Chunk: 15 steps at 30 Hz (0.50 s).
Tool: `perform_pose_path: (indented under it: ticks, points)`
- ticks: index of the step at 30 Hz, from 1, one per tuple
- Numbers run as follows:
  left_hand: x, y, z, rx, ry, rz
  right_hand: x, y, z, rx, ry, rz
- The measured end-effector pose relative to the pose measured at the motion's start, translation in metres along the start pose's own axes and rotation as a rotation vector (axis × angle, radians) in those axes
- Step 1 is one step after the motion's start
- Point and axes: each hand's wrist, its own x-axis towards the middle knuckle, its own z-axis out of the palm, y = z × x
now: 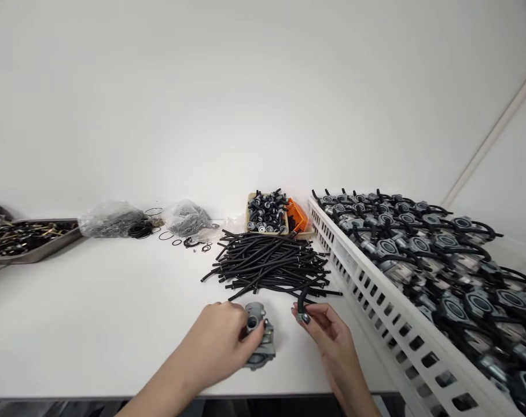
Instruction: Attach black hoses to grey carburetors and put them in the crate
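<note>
My left hand (230, 336) grips a grey metal carburetor (259, 346) just above the white tabletop, its thumb across the near side and a round opening facing up. To the right, my right hand (327, 333) pinches a carburetor cap with a bent black rubber boot (303, 301) between thumb and fingers. The metal end of the cap points down, and the boot curves upward. The two parts are apart. Right behind my hands lies a pile of black rubber hoses (271, 263).
A cream tray (247, 214) of similar caps and an orange basket (300, 215) stand behind the hoses. On the right, a white slotted crate (375, 284) holds many carburetors. Plastic bags (110, 219), black rings (166, 236) and a metal tray (50, 250) of small parts sit left.
</note>
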Motion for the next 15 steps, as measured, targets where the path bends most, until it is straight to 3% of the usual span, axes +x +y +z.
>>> perform_pose_path:
  ticks: [5,10,13,15]
  points:
    - [0.017,0.009,0.011,0.05,0.049,0.068,-0.001,-0.002,0.004,0.068,0.036,0.008]
    - [0.016,0.014,0.015,0.01,0.041,0.046,-0.002,-0.002,0.004,0.068,0.027,0.031]
    - [0.012,0.007,0.016,-0.088,0.067,0.012,-0.002,-0.003,0.004,0.089,0.031,0.037]
    - [0.008,-0.004,0.019,-0.187,0.166,-0.038,-0.002,-0.004,0.003,0.121,0.044,0.034]
